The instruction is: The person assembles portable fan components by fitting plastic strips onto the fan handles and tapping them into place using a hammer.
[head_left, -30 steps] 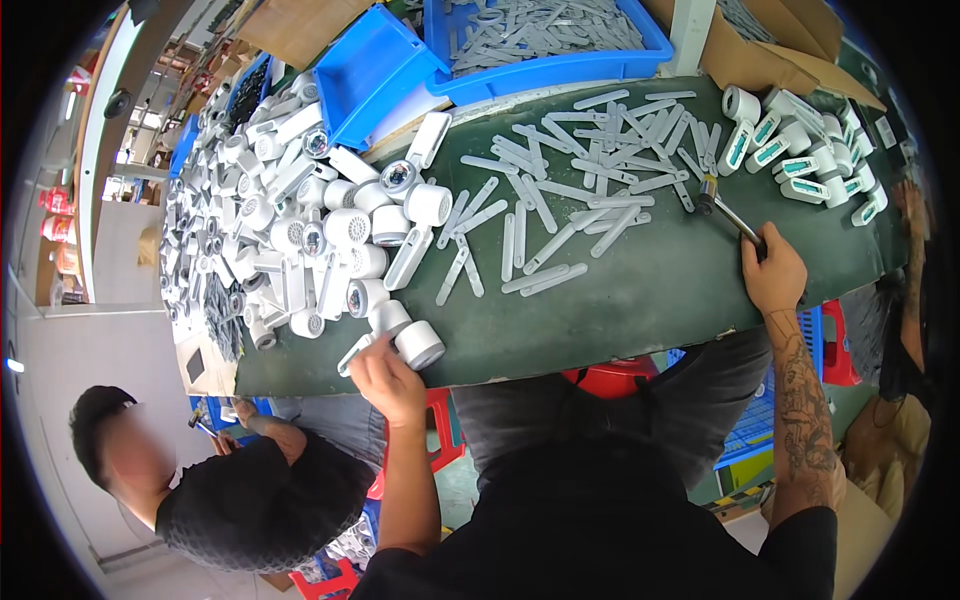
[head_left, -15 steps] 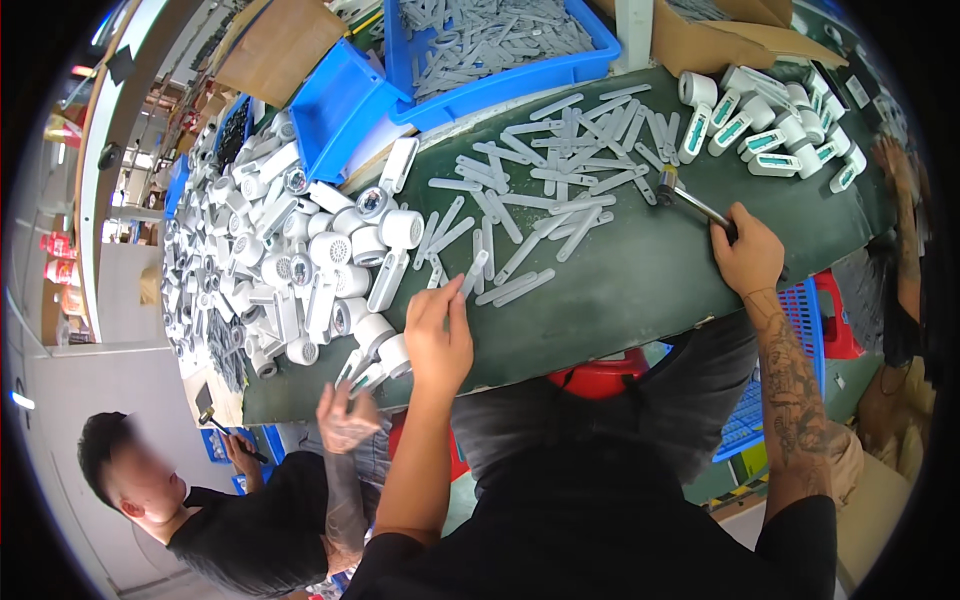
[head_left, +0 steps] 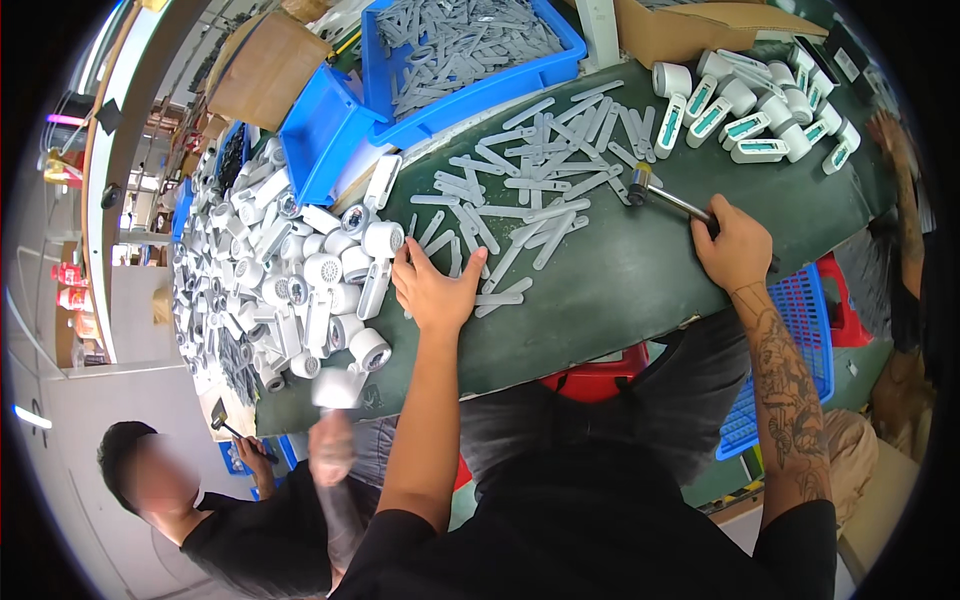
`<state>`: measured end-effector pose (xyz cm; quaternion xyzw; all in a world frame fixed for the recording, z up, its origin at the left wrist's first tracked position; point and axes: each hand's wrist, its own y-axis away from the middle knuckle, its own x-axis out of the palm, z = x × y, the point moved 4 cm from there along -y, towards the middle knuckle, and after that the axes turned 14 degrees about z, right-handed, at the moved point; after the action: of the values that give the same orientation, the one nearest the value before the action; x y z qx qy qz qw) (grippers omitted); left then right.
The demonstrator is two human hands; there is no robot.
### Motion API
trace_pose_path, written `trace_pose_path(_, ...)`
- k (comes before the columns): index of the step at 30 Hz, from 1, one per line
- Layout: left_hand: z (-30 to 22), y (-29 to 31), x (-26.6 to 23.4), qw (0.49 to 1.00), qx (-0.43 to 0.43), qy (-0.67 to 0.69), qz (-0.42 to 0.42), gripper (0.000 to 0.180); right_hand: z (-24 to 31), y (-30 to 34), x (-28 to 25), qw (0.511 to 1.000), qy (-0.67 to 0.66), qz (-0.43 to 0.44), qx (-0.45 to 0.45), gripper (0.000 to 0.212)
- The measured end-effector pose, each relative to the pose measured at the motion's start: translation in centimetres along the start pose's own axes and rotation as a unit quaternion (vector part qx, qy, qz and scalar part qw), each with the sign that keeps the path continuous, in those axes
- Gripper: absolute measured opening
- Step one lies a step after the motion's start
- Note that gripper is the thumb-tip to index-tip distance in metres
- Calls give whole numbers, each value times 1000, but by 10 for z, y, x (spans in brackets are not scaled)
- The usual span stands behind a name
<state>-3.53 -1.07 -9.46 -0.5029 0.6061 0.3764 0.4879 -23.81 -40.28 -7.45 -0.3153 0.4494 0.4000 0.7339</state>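
Observation:
My left hand (head_left: pixel 437 290) is open, thumb and fingers spread. Its fingertips reach the edge of a pile of white handled units with round heads (head_left: pixel 383 239), close to one head; I cannot tell whether they touch it. Under and beside the hand lie flat grey plastic strips (head_left: pixel 455 258). My right hand (head_left: pixel 735 245) is wrapped round the handle of a small hammer (head_left: pixel 668 198). The hammer's dark round head rests at or just above the green tabletop (head_left: pixel 600 310), beside the scattered strips (head_left: pixel 560 160).
Past the strips stands a blue tray (head_left: pixel 480 88) full of more strips, with a tilted blue bin (head_left: pixel 328 130) beside it. White units with green-marked handles (head_left: pixel 745 128) lie far right. At the left a co-worker (head_left: pixel 230 510) holds a hammer and a blurred white unit.
My left hand has moved away from the strips toward the white pile, its fingers spreading. The right hand still holds the hammer. The co-worker's near hand has lifted a white unit.

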Motion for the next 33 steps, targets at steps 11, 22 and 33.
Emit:
trace_pose_path(11, 15, -12, -10, 994, 103, 24, 22, 33, 2, -2, -1, 1000, 8, 0, -1, 23)
trace_pose_path(22, 30, -26, -17, 998, 45, 6, 44, 37, 4, -1, 1, 1000, 14, -8, -4, 24)
trace_pose_path(33, 44, -35, -50, 986, 68, 140, 64, 32, 1, -4, -1, 1000, 24, -10, -2, 23)
